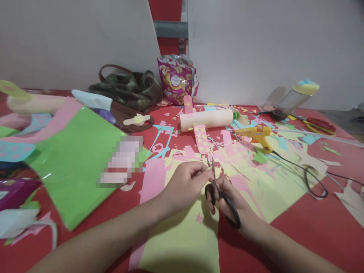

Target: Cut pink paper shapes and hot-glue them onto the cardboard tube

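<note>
My right hand point(241, 206) grips a pair of black-handled scissors point(232, 212), their narrow blades pointing up and slightly parted. Close against the blades, my left hand point(182, 185) is closed in a pinch on a tiny pink piece of paper point(212, 173), mostly hidden by the fingertips. Both hands are above a pale yellow paper sheet point(176, 246). On that sheet lies a small pink star point(199, 218). Beyond the hands, a cream paper tube point(218, 119) rests on its side, with a star-patterned pink strip point(202, 141) at its front.
Paper scraps litter the red table point(284, 242). A yellow glue gun point(256, 133) with a black cord lies right, near pliers point(320, 126) and a tilted clear bottle point(295, 100). Green sheets point(74, 163) spread left. A snack bag point(176, 81) and plaid bag point(131, 89) stand behind.
</note>
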Demonstrator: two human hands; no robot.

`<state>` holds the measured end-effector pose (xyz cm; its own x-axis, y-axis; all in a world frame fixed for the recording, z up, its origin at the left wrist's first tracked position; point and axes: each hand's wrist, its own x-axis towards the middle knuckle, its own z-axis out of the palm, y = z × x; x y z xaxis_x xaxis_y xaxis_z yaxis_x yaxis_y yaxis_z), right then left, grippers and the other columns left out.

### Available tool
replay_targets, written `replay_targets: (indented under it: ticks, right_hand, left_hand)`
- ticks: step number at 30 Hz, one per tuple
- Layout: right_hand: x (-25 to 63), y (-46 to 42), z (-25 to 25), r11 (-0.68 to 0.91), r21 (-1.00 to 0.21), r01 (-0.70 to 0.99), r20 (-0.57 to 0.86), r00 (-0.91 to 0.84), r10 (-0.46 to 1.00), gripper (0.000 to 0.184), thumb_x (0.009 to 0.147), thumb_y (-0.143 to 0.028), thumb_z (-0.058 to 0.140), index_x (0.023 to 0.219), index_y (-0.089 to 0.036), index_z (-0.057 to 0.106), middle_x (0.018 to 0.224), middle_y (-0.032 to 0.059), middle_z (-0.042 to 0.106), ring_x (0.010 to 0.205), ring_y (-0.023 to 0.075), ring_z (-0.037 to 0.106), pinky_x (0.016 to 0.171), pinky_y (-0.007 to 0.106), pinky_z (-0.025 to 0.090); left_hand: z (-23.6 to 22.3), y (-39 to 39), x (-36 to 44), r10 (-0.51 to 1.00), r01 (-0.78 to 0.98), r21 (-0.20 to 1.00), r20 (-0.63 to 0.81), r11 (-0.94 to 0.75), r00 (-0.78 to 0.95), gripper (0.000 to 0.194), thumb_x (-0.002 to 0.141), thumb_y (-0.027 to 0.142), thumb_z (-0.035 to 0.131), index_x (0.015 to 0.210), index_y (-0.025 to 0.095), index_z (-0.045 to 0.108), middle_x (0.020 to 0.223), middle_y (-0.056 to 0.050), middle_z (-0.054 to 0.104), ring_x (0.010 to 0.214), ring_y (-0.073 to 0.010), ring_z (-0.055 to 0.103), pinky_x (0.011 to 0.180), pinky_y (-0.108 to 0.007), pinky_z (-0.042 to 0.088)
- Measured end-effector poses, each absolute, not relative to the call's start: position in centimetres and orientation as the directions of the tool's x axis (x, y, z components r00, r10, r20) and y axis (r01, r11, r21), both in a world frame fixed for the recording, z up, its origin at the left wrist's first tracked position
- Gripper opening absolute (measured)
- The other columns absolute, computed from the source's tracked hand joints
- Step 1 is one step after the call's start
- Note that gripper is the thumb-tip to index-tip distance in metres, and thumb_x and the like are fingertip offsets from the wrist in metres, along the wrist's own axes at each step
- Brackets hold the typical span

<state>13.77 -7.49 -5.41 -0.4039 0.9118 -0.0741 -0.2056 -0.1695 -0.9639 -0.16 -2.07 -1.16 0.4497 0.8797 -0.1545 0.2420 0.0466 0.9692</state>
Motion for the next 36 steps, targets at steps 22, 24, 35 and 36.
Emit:
replay_targets:
  ticks: [22,24,35,36]
  right_hand:
    - [13.68,-7.67,-5.03,-0.173,-0.978,-0.114,-0.122,-0.359,0.925,0.033,0.074,-0.053,0.046,0.075,-0.023,0.031,0.07,-0.0003,0.042,0.06,0.0127,0.037,0.048,0.024,0.031]
    - [13.69,-7.67,-4.99,-0.167,-0.98,-0.112,-0.117,-0.358,0.926,0.032,0.075,-0.052,0.045,0.075,-0.023,0.031,0.069,-0.0005,0.041,0.06,0.0125,0.037,0.047,0.023,0.031]
    - [13.3,-7.5,-5.21,-0.23,-0.946,-0.227,-0.153,-0.312,0.938,0.038,0.067,-0.051,0.056,0.074,-0.024,0.032,0.062,-0.0053,0.043,0.051,0.0096,0.041,0.049,0.024,0.034]
    - [13.35,-7.46,-5.26,-0.219,-0.944,-0.246,-0.144,-0.288,0.947,0.039,0.065,-0.051,0.058,0.074,-0.024,0.032,0.063,-0.005,0.044,0.052,0.0098,0.042,0.05,0.024,0.034]
  left_hand:
    - [-1.41,-2.6,0.02,0.864,0.227,0.973,-0.156,0.05,0.478,0.025,0.079,0.027,0.04,0.057,0.016,0.045,0.047,0.003,0.051,0.044,-0.0081,0.049,0.046,-0.02,0.038]
    - [-1.44,-2.6,-0.01,0.865,0.232,0.972,-0.155,0.045,0.478,0.024,0.078,0.027,0.041,0.057,0.016,0.045,0.048,0.003,0.051,0.045,-0.0082,0.049,0.047,-0.02,0.038]
    - [-1.49,-2.05,-0.19,0.862,0.265,0.964,-0.117,-0.022,0.494,0.025,0.076,0.023,0.042,0.052,0.015,0.042,0.05,0.005,0.038,0.05,-0.0067,0.038,0.048,-0.018,0.031]
    - [-1.46,-1.98,-0.23,0.849,0.271,0.962,-0.125,-0.023,0.513,0.026,0.076,0.023,0.042,0.052,0.015,0.041,0.05,0.005,0.037,0.049,-0.0063,0.036,0.047,-0.018,0.03]
